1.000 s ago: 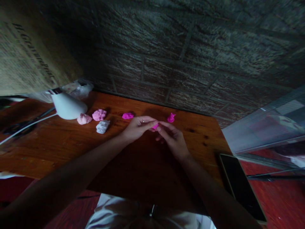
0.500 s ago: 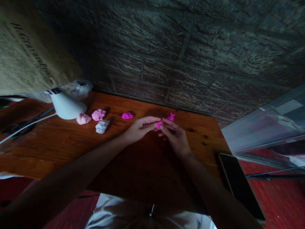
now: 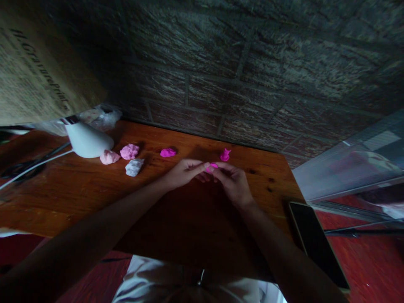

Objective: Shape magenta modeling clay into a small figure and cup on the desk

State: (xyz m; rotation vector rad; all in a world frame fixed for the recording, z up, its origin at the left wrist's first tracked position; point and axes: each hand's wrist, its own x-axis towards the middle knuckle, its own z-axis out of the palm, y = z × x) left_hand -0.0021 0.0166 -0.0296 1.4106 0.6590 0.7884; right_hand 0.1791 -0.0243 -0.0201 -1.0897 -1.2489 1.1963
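Note:
Between my two hands is a small piece of magenta modelling clay (image 3: 211,167), pinched by the fingers and thumbs of both. My left hand (image 3: 188,173) grips it from the left, my right hand (image 3: 234,181) from the right; both are closed around it, above the table. Just beyond my right hand a small magenta clay figure (image 3: 225,155) with pointed tips on top stands upright. Left of my hands lies a loose magenta clay lump (image 3: 168,152). Farther left are two pale pink clay lumps, one nearer the middle (image 3: 129,151), and a white clay lump (image 3: 134,167).
A white lamp base (image 3: 89,141) with a cord stands at the left of the wooden table (image 3: 78,193), under a printed paper shade (image 3: 41,71). A phone (image 3: 317,242) lies at the right edge. Behind rises a stone-patterned wall (image 3: 202,63).
My fingers have shifted around the clay piece, which now looks flatter and wider. My right fingers have drawn down, leaving the small figure behind them in fuller view.

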